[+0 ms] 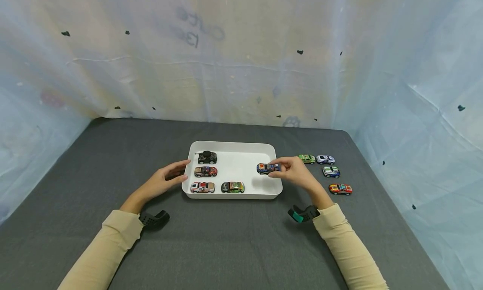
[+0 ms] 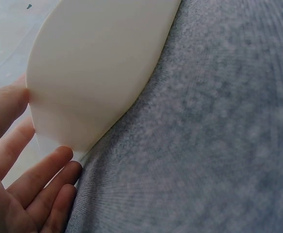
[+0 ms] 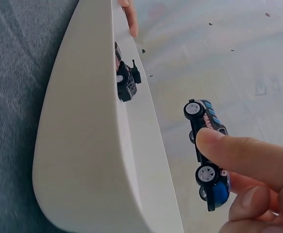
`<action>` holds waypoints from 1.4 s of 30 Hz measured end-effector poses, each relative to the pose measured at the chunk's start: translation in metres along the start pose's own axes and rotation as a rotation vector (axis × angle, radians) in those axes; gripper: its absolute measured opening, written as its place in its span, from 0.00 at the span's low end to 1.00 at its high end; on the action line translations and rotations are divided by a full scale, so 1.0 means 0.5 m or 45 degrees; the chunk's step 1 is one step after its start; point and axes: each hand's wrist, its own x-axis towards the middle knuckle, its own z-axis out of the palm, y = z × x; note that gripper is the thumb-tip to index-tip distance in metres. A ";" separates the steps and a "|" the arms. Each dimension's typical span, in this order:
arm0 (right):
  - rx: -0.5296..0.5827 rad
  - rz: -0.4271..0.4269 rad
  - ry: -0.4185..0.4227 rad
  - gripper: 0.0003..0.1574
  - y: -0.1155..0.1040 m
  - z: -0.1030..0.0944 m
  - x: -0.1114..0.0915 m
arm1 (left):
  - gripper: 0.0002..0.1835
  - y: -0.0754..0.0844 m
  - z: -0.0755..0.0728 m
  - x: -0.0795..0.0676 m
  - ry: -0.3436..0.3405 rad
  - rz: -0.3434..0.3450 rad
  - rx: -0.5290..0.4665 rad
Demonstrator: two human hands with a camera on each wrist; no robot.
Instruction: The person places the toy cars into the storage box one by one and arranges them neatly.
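My right hand (image 1: 293, 171) pinches a dark blue toy car (image 1: 265, 168) between thumb and fingers, over the right part of a white tray (image 1: 241, 149). In the right wrist view the toy car (image 3: 207, 153) is tipped, its wheels facing the tray's side. My left hand (image 1: 163, 182) touches the tray's left end; in the left wrist view its fingers (image 2: 46, 170) lie against the tray wall. On the tray stand a black toy car with a gun-like top (image 1: 207, 157), a dark red one (image 1: 205, 172), a white and red one (image 1: 202, 187) and a green and black one (image 1: 232, 187).
To the tray's right on the grey cloth (image 1: 234, 239) stand a green toy car (image 1: 307, 159), a pale purple one (image 1: 325, 159), a white, blue and green one (image 1: 331, 172) and a red and yellow one (image 1: 340, 189). Pale sheeting (image 1: 241, 84) hangs behind and at both sides.
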 end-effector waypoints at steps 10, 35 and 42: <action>0.017 0.009 -0.001 0.23 -0.021 0.045 0.019 | 0.31 0.001 -0.001 0.000 -0.001 0.010 0.017; 0.017 0.000 -0.062 0.23 -0.036 0.137 0.077 | 0.32 -0.002 -0.002 0.002 -0.001 0.005 0.011; -0.059 0.018 -0.071 0.23 -0.039 0.152 0.094 | 0.32 -0.003 -0.002 0.002 -0.003 0.001 0.014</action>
